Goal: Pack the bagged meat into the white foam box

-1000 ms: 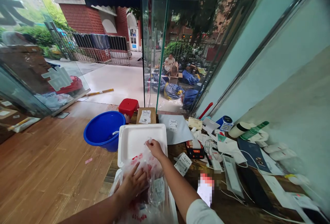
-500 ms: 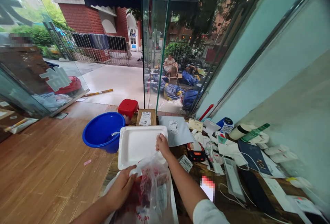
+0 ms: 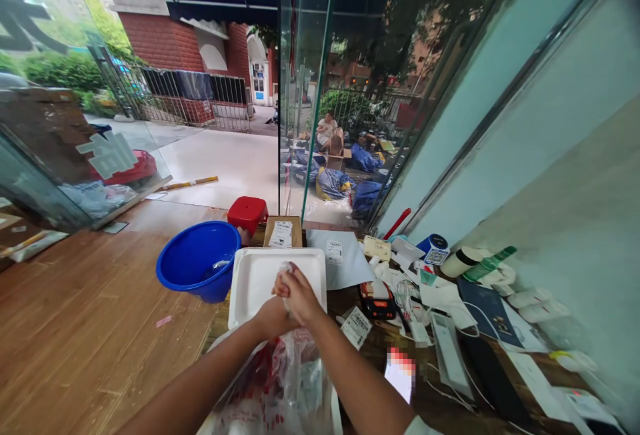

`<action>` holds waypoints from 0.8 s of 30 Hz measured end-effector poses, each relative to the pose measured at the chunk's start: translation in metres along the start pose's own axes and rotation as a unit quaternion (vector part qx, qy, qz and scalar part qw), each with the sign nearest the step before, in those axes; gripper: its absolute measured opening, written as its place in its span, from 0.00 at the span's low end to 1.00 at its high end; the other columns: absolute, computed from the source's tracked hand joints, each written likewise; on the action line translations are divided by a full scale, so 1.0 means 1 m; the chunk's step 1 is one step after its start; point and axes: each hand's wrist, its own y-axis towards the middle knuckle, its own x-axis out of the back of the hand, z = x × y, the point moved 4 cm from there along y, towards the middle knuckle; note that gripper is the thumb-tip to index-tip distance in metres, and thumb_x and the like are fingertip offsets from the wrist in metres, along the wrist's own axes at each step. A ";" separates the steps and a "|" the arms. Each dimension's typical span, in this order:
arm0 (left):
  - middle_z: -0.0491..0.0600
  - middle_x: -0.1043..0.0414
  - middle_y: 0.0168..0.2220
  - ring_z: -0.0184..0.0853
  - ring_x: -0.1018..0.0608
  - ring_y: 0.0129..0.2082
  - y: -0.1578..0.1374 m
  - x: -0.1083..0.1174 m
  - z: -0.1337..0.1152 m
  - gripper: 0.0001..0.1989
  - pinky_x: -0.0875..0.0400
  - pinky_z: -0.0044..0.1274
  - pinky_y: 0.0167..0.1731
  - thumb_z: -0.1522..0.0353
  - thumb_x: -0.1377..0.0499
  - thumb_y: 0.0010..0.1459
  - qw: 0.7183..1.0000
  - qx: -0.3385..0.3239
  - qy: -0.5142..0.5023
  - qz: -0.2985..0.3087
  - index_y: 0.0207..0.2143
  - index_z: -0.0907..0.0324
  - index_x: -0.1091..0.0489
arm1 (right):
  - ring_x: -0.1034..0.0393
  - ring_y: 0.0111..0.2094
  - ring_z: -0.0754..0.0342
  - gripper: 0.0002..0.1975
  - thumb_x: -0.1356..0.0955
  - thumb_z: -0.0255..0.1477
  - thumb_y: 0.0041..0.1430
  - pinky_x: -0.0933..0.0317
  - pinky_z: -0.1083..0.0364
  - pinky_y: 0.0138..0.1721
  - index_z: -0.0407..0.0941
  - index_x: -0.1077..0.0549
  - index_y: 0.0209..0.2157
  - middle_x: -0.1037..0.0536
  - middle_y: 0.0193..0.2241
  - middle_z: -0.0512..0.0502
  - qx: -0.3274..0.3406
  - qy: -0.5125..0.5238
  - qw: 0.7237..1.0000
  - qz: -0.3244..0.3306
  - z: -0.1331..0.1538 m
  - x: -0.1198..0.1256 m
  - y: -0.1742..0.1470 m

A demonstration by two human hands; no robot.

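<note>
Left hand [image 3: 273, 318] and right hand [image 3: 299, 296] clench the clear bag [image 3: 280, 388], lower centre; I'd pull its gathered neck [image 3: 286, 266] snug but gently, since thin plastic could tear.

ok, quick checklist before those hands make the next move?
1. Right hand closed on the plastic bag: ok, a white twist pokes out of the fist.
2. Left hand with firm grip on the bag: cannot tell, the right hand partly covers its fingers.
3. Bag knotted: cannot tell, the hands hide its neck.
4. Bag contents identifiable: not ok, folds and glare blur them.
5. Blue basin apart from both hands: ok, it stands left of the white tray.
6. Phone apart from the right forearm: cannot tell, they look very close.
</note>
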 end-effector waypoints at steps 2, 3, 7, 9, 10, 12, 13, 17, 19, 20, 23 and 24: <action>0.50 0.23 0.36 0.44 0.25 0.45 0.009 -0.005 0.004 0.19 0.32 0.34 0.52 0.55 0.39 0.53 1.000 0.019 -0.001 0.010 0.37 0.61 0.25 | 0.40 0.26 0.56 0.17 0.35 0.48 0.56 0.37 0.52 0.37 0.49 0.38 0.29 0.36 0.22 0.56 0.012 -0.051 0.998 0.026 0.002 -0.001 -0.006; 0.48 0.24 0.32 0.40 0.24 0.40 0.010 -0.006 0.007 0.18 0.30 0.32 0.48 0.55 0.43 0.57 0.999 0.035 -0.005 0.013 0.33 0.61 0.26 | 0.37 0.30 0.54 0.16 0.34 0.47 0.56 0.37 0.51 0.40 0.49 0.36 0.30 0.34 0.24 0.54 0.017 -0.081 0.996 0.033 0.001 0.003 -0.009; 0.39 0.36 0.18 0.27 0.31 0.19 0.003 -0.002 0.018 0.20 0.32 0.24 0.25 0.55 0.45 0.62 0.993 0.119 -0.006 0.021 0.24 0.60 0.34 | 0.35 0.38 0.50 0.18 0.33 0.48 0.57 0.42 0.48 0.51 0.48 0.33 0.25 0.30 0.28 0.50 0.020 -0.199 0.979 0.044 -0.012 0.029 -0.019; 0.37 0.39 0.15 0.26 0.35 0.14 0.000 0.000 0.020 0.20 0.36 0.22 0.19 0.56 0.44 0.62 0.987 0.161 -0.003 0.011 0.22 0.59 0.36 | 0.35 0.37 0.50 0.20 0.36 0.49 0.60 0.41 0.49 0.48 0.47 0.32 0.26 0.30 0.27 0.50 0.015 -0.241 0.969 0.044 -0.022 0.036 -0.023; 0.37 0.39 0.14 0.26 0.35 0.13 0.000 0.000 0.021 0.19 0.37 0.22 0.18 0.57 0.45 0.63 0.985 0.175 -0.002 -0.003 0.23 0.59 0.37 | 0.35 0.34 0.51 0.21 0.37 0.49 0.61 0.40 0.50 0.44 0.47 0.31 0.27 0.29 0.26 0.51 0.009 -0.259 0.965 0.044 -0.027 0.038 -0.026; 0.38 0.37 0.16 0.28 0.33 0.13 -0.001 0.000 0.021 0.14 0.38 0.22 0.17 0.61 0.47 0.64 0.981 0.189 0.003 -0.051 0.27 0.59 0.36 | 0.36 0.29 0.53 0.21 0.38 0.48 0.62 0.41 0.53 0.37 0.47 0.30 0.27 0.29 0.23 0.52 -0.005 -0.288 0.957 0.038 -0.036 0.039 -0.030; 0.39 0.36 0.18 0.28 0.32 0.14 -0.002 -0.001 0.020 0.10 0.38 0.22 0.17 0.64 0.47 0.63 0.979 0.188 0.009 -0.084 0.31 0.59 0.36 | 0.36 0.28 0.53 0.21 0.37 0.48 0.62 0.41 0.54 0.35 0.46 0.29 0.27 0.29 0.22 0.52 -0.011 -0.301 0.953 0.031 -0.041 0.040 -0.032; 0.45 0.31 0.32 0.31 0.28 0.25 -0.007 -0.003 0.015 0.10 0.31 0.25 0.28 0.70 0.46 0.57 0.971 0.136 0.043 -0.191 0.43 0.59 0.38 | 0.30 0.32 0.50 0.16 0.34 0.43 0.59 0.40 0.54 0.36 0.45 0.24 0.31 0.22 0.29 0.46 -0.031 -0.320 0.947 0.005 -0.055 0.049 -0.040; 0.48 0.31 0.36 0.34 0.26 0.32 -0.010 -0.006 0.012 0.11 0.29 0.28 0.39 0.71 0.46 0.56 0.978 0.091 0.058 -0.176 0.43 0.59 0.34 | 0.27 0.34 0.48 0.15 0.33 0.42 0.58 0.38 0.53 0.36 0.44 0.23 0.33 0.20 0.31 0.44 -0.048 -0.316 0.948 0.002 -0.061 0.055 -0.045; 0.49 0.31 0.37 0.35 0.26 0.35 -0.012 -0.007 0.012 0.12 0.30 0.29 0.42 0.72 0.46 0.54 0.984 0.070 0.064 -0.153 0.42 0.59 0.31 | 0.26 0.34 0.47 0.14 0.31 0.41 0.55 0.36 0.53 0.36 0.44 0.22 0.32 0.19 0.31 0.44 -0.059 -0.314 0.948 0.002 -0.064 0.058 -0.048; 0.50 0.32 0.38 0.38 0.25 0.40 -0.017 -0.007 0.015 0.17 0.30 0.29 0.46 0.76 0.43 0.44 0.993 0.037 0.079 -0.078 0.39 0.60 0.26 | 0.25 0.33 0.45 0.09 0.27 0.33 0.44 0.34 0.53 0.34 0.44 0.21 0.30 0.19 0.28 0.45 -0.083 -0.318 0.944 0.001 -0.069 0.061 -0.056; 0.52 0.32 0.40 0.40 0.26 0.43 -0.018 -0.006 0.017 0.18 0.31 0.30 0.48 0.78 0.43 0.41 0.994 0.034 0.087 -0.065 0.37 0.61 0.25 | 0.24 0.33 0.45 0.09 0.27 0.30 0.42 0.34 0.52 0.35 0.45 0.20 0.30 0.18 0.28 0.46 -0.085 -0.321 0.943 -0.003 -0.069 0.060 -0.058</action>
